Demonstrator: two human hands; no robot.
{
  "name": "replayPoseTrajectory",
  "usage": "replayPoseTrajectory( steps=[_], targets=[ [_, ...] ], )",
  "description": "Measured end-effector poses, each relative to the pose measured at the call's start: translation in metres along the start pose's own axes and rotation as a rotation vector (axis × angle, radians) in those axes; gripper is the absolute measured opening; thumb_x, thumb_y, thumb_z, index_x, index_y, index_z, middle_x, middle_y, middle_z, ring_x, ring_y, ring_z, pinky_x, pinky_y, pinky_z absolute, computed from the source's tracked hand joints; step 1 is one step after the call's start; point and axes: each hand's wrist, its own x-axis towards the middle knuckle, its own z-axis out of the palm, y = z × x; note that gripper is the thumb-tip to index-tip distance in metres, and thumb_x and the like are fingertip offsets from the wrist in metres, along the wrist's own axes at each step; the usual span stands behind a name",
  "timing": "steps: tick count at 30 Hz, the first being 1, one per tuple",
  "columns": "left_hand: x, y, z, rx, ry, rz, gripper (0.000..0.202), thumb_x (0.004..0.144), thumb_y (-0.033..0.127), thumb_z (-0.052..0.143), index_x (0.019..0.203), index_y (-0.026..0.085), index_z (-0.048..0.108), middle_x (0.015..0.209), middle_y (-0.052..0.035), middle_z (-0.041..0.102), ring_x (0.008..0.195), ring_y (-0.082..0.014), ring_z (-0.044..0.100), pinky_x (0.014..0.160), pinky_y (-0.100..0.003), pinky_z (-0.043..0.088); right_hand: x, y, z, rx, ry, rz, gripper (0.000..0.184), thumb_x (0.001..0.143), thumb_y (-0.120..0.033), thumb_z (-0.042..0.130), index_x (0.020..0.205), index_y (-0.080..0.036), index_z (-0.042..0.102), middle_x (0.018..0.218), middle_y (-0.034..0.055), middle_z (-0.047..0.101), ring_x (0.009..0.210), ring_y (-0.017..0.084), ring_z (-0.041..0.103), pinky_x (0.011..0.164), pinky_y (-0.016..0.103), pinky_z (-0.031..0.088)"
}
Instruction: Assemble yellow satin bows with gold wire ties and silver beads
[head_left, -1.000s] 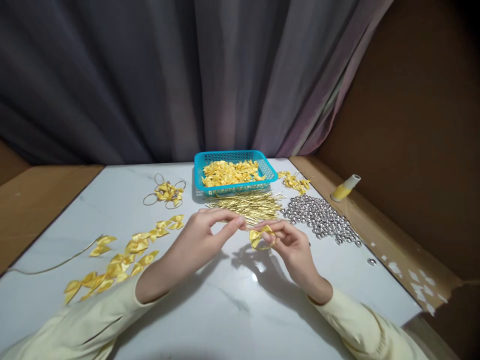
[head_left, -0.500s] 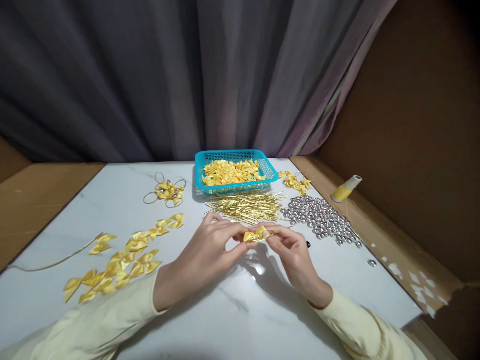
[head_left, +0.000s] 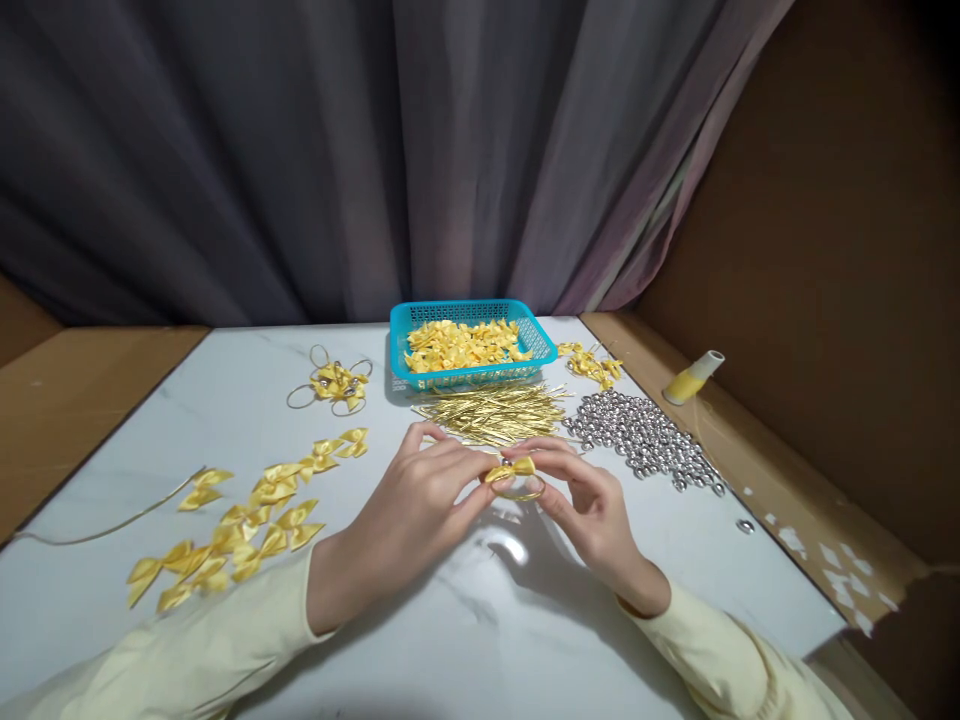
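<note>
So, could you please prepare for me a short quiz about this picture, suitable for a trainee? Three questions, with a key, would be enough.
1. True or false: the left hand and the right hand both hold the same yellow bow.

2. What lies on the table between the blue basket and the two hands?
A. The curtain
B. The gold strips
C. The cardboard

3. Fill in: as the person sees them, the pile of silver beads lies to the ____ of the gold strips.

Key: 1. True. 2. B. 3. Right.
</note>
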Motion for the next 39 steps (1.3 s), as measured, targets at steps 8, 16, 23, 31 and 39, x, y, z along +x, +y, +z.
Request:
replayPoseTrajectory(
  steps=[8, 16, 23, 31, 39],
  targets=[
    [-0.001, 0.002, 0.002, 0.061, 0.053, 0.05, 0.014, 0.088, 0.017, 0.045, 0.086, 0.017, 0.059, 0.079, -0.0017, 0.069, 0.072, -0.0153, 0.059, 0.084, -0.036, 0.03, -0.002, -0.002, 0.004, -0.306, 0.05, -0.107, 0.022, 0.083, -0.021, 0.054, 0.104, -0.023, 0.055, 0.104, 0.0076, 0.063, 0.101, 0.024, 0.053, 0.087, 0.043, 0.042],
    [-0.001, 0.003, 0.003, -0.015, 0.017, 0.041, 0.013, 0.088, 0.015, 0.047, 0.088, 0.017, 0.059, 0.077, -0.0001, 0.068, 0.069, -0.0131, 0.057, 0.085, -0.035, 0.031, -0.002, 0.003, 0.005, -0.484, 0.038, -0.296, 0.023, 0.083, -0.009, 0.049, 0.103, -0.02, 0.05, 0.089, 0.0071, 0.062, 0.085, 0.021, 0.054, 0.075, 0.038, 0.043],
    [0.003, 0.004, 0.003, -0.18, -0.054, -0.155, 0.013, 0.086, 0.025, 0.051, 0.086, 0.021, 0.064, 0.076, 0.0014, 0.068, 0.077, -0.0155, 0.055, 0.079, -0.03, 0.039, -0.003, 0.011, 0.005, -0.422, 0.087, -0.286, 0.016, 0.084, -0.007, 0.047, 0.093, -0.019, 0.053, 0.078, 0.005, 0.059, 0.072, 0.017, 0.053, 0.067, 0.034, 0.041],
    [0.01, -0.004, 0.004, -0.397, -0.176, -0.307, 0.025, 0.088, 0.03, 0.044, 0.082, 0.02, 0.067, 0.078, 0.0005, 0.068, 0.07, -0.0131, 0.059, 0.067, -0.024, 0.043, 0.011, 0.031, -0.011, -0.565, 0.173, -0.146, 0.008, 0.087, -0.019, 0.045, 0.084, -0.019, 0.053, 0.076, 0.0046, 0.061, 0.072, 0.016, 0.055, 0.067, 0.028, 0.042],
    [-0.044, -0.004, -0.03, -0.149, -0.355, -0.293, 0.029, 0.091, 0.029, 0.037, 0.082, 0.019, 0.063, 0.079, -0.0023, 0.066, 0.08, -0.0166, 0.056, 0.082, -0.032, 0.039, 0.091, 0.105, -0.133, -1.238, 0.187, 0.234, 0.015, 0.079, -0.014, 0.043, 0.078, -0.013, 0.057, 0.076, 0.0147, 0.062, 0.078, 0.024, 0.053, 0.072, 0.035, 0.031]
  ],
)
